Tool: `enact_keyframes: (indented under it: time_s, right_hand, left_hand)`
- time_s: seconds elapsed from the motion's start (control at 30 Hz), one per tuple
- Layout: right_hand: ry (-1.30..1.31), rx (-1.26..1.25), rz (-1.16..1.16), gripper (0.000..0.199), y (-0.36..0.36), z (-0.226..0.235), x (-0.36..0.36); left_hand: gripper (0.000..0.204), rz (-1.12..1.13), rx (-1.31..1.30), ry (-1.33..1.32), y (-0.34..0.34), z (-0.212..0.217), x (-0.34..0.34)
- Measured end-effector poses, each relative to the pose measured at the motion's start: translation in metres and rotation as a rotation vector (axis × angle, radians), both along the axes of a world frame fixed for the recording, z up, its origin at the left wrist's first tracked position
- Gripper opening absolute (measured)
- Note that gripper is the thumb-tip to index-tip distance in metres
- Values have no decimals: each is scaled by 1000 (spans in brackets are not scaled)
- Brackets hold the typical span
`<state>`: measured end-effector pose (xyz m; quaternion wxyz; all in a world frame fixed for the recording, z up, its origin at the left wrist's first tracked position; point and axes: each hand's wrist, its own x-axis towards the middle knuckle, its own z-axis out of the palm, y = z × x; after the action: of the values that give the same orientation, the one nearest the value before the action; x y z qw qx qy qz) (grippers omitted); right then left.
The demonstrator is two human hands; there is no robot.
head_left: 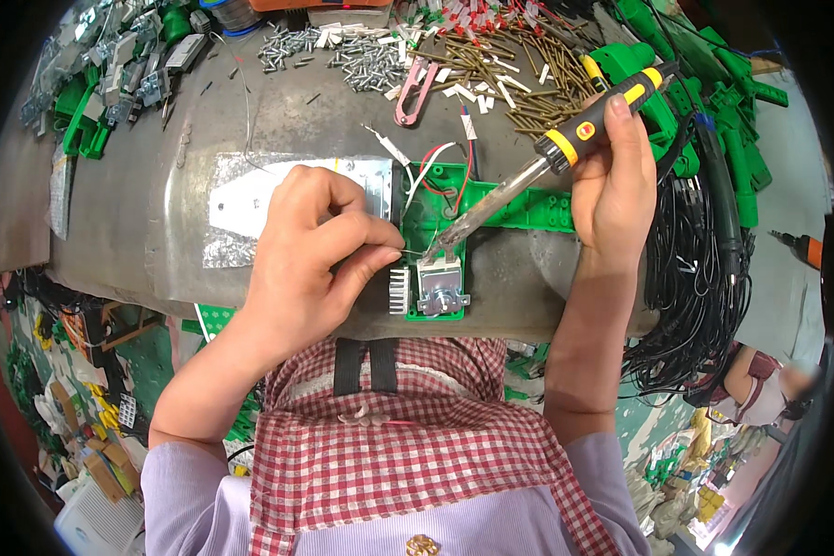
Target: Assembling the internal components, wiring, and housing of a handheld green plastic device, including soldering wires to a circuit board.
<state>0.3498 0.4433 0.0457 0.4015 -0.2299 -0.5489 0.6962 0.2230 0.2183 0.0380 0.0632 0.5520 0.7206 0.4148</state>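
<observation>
My right hand (613,185) grips the black and yellow handle of a soldering iron (579,137). Its metal shaft slants down and left, with the tip at the upper edge of a small silvery metal part (440,283). That part sits in the near end of a green plastic housing (519,206). Thumb and forefinger of my left hand (320,246) are closed on a thin solder wire (415,251), whose end reaches the iron's tip. Red and white wires (426,176) rise from the housing's upper part. A finned metal piece (398,292) lies against its left side.
Screws (371,60), brass-coloured rods (500,69) and pink tweezers (417,91) lie at the back. Green housings (639,74) and a bundle of black cables (686,296) crowd the right. A silvery sheet (236,208) lies behind my left hand. Metal parts (130,74) are heaped far left.
</observation>
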Motion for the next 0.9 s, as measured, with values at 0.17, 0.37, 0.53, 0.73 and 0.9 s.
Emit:
enact_keyframes:
  time_s: [0.17, 0.37, 0.53, 0.73, 0.9]
  right_hand:
    - [-14, 11, 55, 26, 3, -2, 0]
    - [-29, -4, 6, 18, -2, -1, -4]
    - [-13, 13, 130, 24, 6, -7, 3]
    - [-10, -24, 24, 17, -3, -4, -4]
    - [-37, -21, 38, 19, 0, -4, 0]
  left_hand:
    - [17, 2, -10, 50, 1, -1, -1]
    - [17, 116, 14, 357, -12, 8, -22]
    - [29, 226, 21, 187, -8, 19, -17]
    - [41, -21, 70, -1795, 12, 24, -14]
    - [21, -148, -9, -1495, 1, 11, -13]
